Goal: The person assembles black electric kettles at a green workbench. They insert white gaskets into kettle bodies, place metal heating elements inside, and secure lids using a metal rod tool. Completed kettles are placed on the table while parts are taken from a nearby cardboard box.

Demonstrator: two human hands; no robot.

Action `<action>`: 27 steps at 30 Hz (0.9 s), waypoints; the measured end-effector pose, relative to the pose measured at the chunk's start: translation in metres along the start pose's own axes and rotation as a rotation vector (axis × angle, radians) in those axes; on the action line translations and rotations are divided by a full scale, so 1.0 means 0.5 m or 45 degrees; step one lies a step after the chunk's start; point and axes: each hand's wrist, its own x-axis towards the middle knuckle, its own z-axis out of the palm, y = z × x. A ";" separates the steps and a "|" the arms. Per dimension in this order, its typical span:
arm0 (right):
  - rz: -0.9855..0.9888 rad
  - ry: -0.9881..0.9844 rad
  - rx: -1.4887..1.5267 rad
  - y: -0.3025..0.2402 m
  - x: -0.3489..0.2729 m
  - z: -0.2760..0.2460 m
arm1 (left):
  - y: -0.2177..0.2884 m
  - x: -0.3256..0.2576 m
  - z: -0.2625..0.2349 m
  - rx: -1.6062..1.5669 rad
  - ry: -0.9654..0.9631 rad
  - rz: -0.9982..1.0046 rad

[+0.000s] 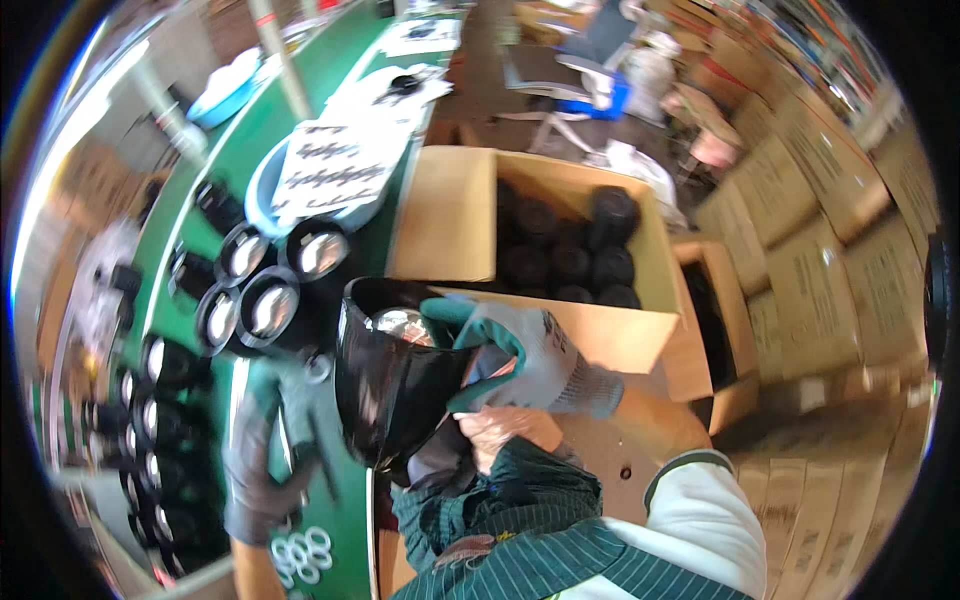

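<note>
- Head view, looking down: the right hand point(520, 355), in a grey glove with green fingertips, is closed around the rim of a glossy black shade point(395, 385), a deep cup-shaped housing with a shiny reflector inside.
- That black shade is held up close to the body, tilted, above the edge of the green worktop point(340, 520) and just in front of an open cardboard box point(610, 335).
- The left hand point(265, 455), also gloved, hangs lower, beside the shade and over the worktop; it is blurred, so I cannot tell whether its fingers are open or closed on anything.
- More round black housings with mirror-like centres point(270, 305) stand in a cluster and a row on the worktop to the left; small white rings point(300, 552) lie near its front edge.
- The box holds dark round parts point(580, 260) packed together.
- Judged from this, doing it well means keeping the grip on the rim only, staying off the reflective inner face, and steadying the shade with the other hand before turning it.
</note>
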 end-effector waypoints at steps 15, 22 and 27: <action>0.534 0.081 0.436 0.150 -0.153 -0.065 | -0.026 0.074 0.381 -1.341 0.189 -0.971; 1.366 0.473 -0.979 0.741 0.045 -0.291 | -0.052 0.066 0.417 -1.252 0.138 -1.228; 1.498 0.382 -1.338 1.014 0.099 -0.320 | -0.065 0.054 0.411 -1.232 0.114 -1.290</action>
